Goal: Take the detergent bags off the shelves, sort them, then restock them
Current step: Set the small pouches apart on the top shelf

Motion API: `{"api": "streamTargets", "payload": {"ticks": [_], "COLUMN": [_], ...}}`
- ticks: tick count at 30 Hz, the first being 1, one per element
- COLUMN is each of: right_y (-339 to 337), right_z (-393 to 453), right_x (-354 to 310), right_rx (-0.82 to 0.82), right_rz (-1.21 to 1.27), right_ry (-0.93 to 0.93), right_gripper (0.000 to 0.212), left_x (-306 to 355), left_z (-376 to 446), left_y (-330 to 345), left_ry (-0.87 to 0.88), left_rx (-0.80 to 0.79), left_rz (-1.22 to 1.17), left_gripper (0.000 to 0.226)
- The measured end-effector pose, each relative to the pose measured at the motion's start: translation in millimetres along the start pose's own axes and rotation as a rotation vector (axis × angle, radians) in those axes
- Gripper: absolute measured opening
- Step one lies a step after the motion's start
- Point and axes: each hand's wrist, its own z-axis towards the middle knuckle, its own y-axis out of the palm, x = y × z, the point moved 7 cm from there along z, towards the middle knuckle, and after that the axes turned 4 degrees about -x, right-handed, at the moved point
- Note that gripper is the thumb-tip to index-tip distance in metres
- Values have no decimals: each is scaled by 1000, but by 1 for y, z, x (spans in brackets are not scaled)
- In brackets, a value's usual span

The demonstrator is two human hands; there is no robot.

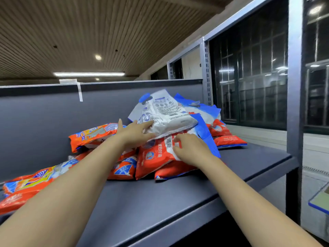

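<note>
- Orange bags [26,186]: lying flat at the near left of the grey shelf [178,196], partly behind the left forearm
- Orange bag [92,135]: raised on the heap, left of centre, against the back panel [44,118]
- Left hand [135,133]: fingers spread and nearly straight, pressing the near edge of the white bag [163,114], not wrapped round it
- White bag: topmost on the centre heap, printed back up, tilted
- Right hand [190,148]: fingers curled on the red-and-white bag [156,157] just below; whether it truly grips cannot be told
- Blue-and-white bags [201,111]: far right of heap
- Steel post [294,104]: right edge, dark windows [249,68] beyond
</note>
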Motion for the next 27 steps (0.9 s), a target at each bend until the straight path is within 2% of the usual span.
{"api": "streamTargets", "payload": {"ticks": [2,7,9,16,22,27], "right_y": [0,-6,-9,-10,-6,-7], "right_z": [-4,-20,-27,-46,-57,-57], "right_x": [2,3,3,-12,-22,-23], "right_rx": [-7,-3,12,91,141,173], "right_rz": [55,116,128,144,137,68], "right_ry": [7,-11,-25,-105,-103,-87], "right_gripper": [36,37,36,37,37,36], "left_x": [-1,0,-2,1,0,-2], "left_z": [-8,-21,-28,-65,-85,-97], "left_y": [3,3,-2,-7,12,7], "left_ry": [-5,-58,-67,-50,-12,-72], "left_rx": [9,212,245,257,157,260], "left_rz": [30,44,21,63,27,1], "left_gripper": [66,65,63,53,50,53]}}
